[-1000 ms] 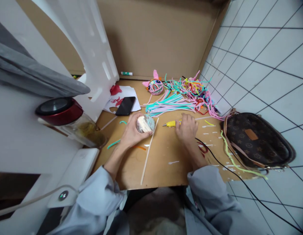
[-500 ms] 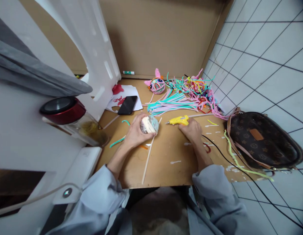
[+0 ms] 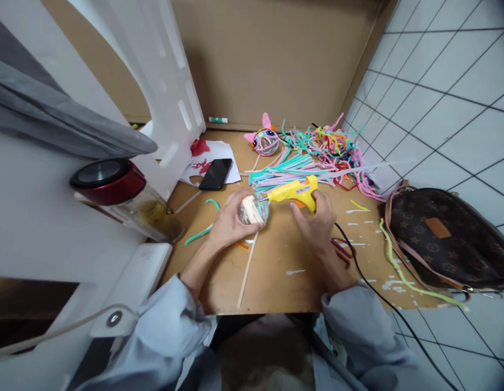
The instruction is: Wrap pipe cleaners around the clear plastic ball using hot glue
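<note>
My left hand (image 3: 231,221) is wrapped round the left side of a small clear ball (image 3: 253,209) partly covered with pale strips. A yellow glue gun (image 3: 293,192) is gripped by its handle in my right hand (image 3: 317,220). The gun points left, and its tip meets the upper right of the ball; whether it touches is too small to tell. Below the ball, a pale strip (image 3: 248,271) runs toward the front edge. Teal pipe cleaners (image 3: 199,234) lie left of my left hand.
At the back are a decorated ball with pink ears (image 3: 266,142), a bundle of pipe cleaners (image 3: 286,171) and a tangled pile (image 3: 333,142). A black phone (image 3: 216,174) lies on paper. A bottle (image 3: 154,217) stands left, a brown bag (image 3: 447,239) right; a black cord (image 3: 359,267) crosses the table.
My right hand has lifted the glue gun and brought its tip left to the ball. My left hand keeps its hold on the ball. The whole view has shifted slightly.
</note>
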`<action>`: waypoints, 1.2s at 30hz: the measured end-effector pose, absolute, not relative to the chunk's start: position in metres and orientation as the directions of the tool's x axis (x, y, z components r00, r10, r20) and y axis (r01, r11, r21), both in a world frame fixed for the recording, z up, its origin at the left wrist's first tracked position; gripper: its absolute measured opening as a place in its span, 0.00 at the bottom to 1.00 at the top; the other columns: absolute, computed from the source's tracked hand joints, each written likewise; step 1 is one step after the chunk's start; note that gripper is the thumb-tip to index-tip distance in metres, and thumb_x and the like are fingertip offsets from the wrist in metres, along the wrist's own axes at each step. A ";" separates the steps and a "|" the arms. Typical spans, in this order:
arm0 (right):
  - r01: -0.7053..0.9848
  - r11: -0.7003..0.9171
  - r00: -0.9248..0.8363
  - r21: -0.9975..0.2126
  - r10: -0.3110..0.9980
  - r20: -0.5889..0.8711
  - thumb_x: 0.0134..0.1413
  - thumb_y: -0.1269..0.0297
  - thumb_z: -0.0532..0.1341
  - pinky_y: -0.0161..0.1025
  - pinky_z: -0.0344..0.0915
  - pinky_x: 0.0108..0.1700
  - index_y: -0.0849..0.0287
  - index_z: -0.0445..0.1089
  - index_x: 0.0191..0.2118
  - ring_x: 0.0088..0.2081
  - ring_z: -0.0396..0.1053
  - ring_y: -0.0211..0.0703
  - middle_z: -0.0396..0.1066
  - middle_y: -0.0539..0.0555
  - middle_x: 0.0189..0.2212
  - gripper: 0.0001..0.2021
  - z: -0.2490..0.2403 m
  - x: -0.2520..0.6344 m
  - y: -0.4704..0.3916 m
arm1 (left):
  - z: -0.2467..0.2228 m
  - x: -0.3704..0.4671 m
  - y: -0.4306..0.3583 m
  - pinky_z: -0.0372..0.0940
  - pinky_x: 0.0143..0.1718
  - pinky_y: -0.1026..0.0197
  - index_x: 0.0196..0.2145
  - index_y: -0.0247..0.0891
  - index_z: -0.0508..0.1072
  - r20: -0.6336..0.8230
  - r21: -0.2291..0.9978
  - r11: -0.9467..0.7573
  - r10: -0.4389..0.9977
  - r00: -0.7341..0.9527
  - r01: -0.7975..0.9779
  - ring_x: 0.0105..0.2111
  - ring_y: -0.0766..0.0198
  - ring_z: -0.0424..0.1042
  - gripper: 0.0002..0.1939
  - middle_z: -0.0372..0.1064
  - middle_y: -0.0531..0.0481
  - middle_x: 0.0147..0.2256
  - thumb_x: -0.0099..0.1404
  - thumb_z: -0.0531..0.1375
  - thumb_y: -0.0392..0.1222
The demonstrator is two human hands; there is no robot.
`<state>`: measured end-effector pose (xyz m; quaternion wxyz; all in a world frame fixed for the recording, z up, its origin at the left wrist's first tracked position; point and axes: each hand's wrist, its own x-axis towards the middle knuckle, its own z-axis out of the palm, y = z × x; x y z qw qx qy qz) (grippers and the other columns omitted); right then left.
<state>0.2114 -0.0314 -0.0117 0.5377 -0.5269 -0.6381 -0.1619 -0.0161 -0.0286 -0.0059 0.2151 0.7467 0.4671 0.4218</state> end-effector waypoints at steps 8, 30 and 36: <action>0.874 0.421 0.048 -0.243 0.422 0.905 0.61 0.55 0.62 0.41 0.69 0.36 0.57 0.65 0.45 0.35 0.70 0.46 0.70 0.54 0.34 0.13 -0.010 0.209 -0.034 | -0.005 -0.015 -0.029 0.64 0.61 0.46 0.54 0.39 0.67 0.471 0.668 -0.522 0.848 0.242 0.530 0.58 0.46 0.69 0.35 0.68 0.39 0.57 0.49 0.70 0.47; 0.866 0.475 -0.054 -0.154 0.397 0.916 0.63 0.59 0.62 0.40 0.69 0.35 0.56 0.63 0.46 0.35 0.72 0.45 0.71 0.55 0.34 0.10 -0.009 0.209 -0.036 | -0.006 -0.016 -0.029 0.63 0.62 0.47 0.54 0.39 0.66 0.468 0.676 -0.524 0.848 0.249 0.518 0.58 0.48 0.68 0.34 0.67 0.40 0.57 0.50 0.70 0.46; 0.856 0.484 -0.050 -0.182 0.427 0.903 0.63 0.58 0.62 0.40 0.69 0.36 0.56 0.64 0.45 0.36 0.72 0.46 0.72 0.55 0.34 0.10 -0.010 0.210 -0.036 | -0.007 -0.015 -0.029 0.63 0.61 0.46 0.54 0.40 0.67 0.464 0.675 -0.518 0.852 0.244 0.525 0.58 0.47 0.69 0.35 0.68 0.40 0.57 0.49 0.70 0.46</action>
